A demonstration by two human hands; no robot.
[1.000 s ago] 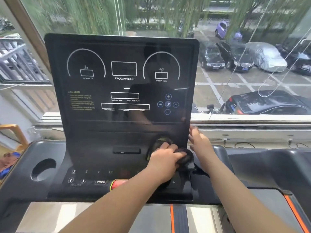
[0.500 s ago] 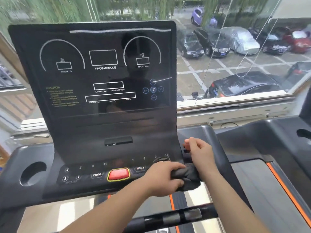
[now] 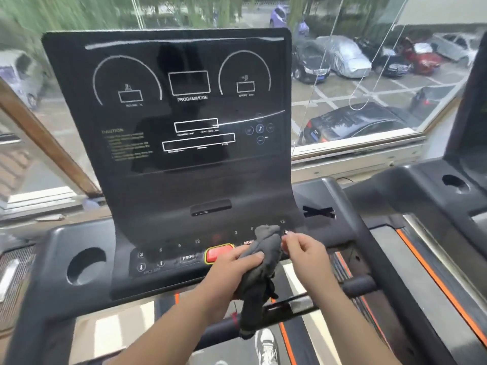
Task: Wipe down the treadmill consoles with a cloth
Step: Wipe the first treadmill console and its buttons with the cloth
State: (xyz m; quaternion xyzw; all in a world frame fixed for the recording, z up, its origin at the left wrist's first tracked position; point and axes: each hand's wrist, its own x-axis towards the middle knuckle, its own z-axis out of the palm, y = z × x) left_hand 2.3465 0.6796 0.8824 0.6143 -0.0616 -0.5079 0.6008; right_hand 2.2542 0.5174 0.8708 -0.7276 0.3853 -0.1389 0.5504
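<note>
Between wipes, we judge: our left hand point(image 3: 234, 270) grips the bunched cloth point(image 3: 259, 262) over the console point(image 3: 184, 180) button row point(image 3: 184, 256), our right hand point(image 3: 303, 250) curls just beside it, pinching or not we cannot tell; the next move calls for pressing it flat there.

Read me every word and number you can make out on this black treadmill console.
"PROGAM/MODE": under the centre box of the black treadmill console.
"SPEED": under the right dial.
"PROG": key left of the red button.
"3", "6", "9", "12": left key row.
"MOD": key, partly behind the dark grey cloth.
Yellow caution block, small captions: too blurred.
</note>
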